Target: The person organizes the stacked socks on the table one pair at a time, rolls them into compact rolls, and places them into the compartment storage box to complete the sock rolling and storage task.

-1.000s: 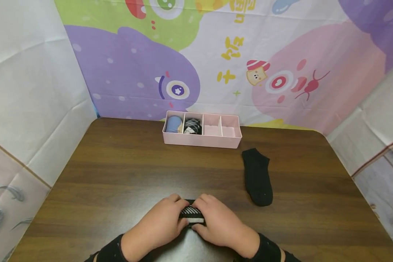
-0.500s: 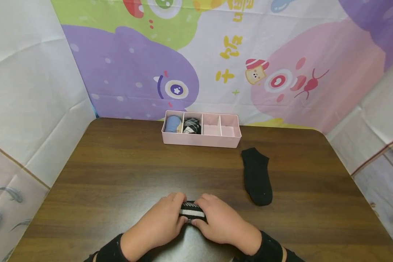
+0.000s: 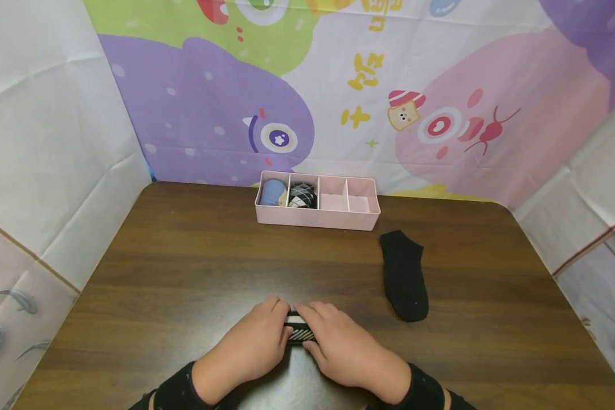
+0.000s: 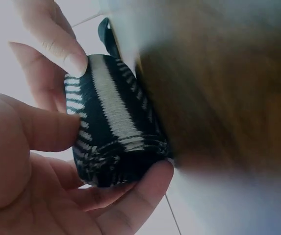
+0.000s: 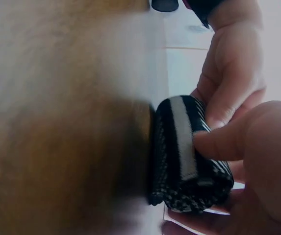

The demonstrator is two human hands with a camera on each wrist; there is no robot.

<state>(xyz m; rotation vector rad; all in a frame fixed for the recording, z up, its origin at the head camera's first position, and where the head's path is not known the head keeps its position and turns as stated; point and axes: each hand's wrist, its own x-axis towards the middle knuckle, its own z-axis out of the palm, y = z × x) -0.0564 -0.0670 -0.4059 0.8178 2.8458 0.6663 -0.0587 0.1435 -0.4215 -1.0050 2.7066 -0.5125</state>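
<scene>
Hands: left hand (image 3: 253,347) and right hand (image 3: 338,344) both pinch the rolled striped sock (image 3: 300,328), near table (image 3: 184,273) edge.
Black sock (image 3: 404,275): lies flat, right.
Pink organizer (image 3: 318,217): far, centre.

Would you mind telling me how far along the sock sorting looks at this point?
Done: a blue bundle and an argyle bundle sit in the pink organizer's two left compartments. In hand: the left hand and right hand grip a rolled striped sock. Left: two bare compartments, and the black sock lying flat on the table.
</scene>
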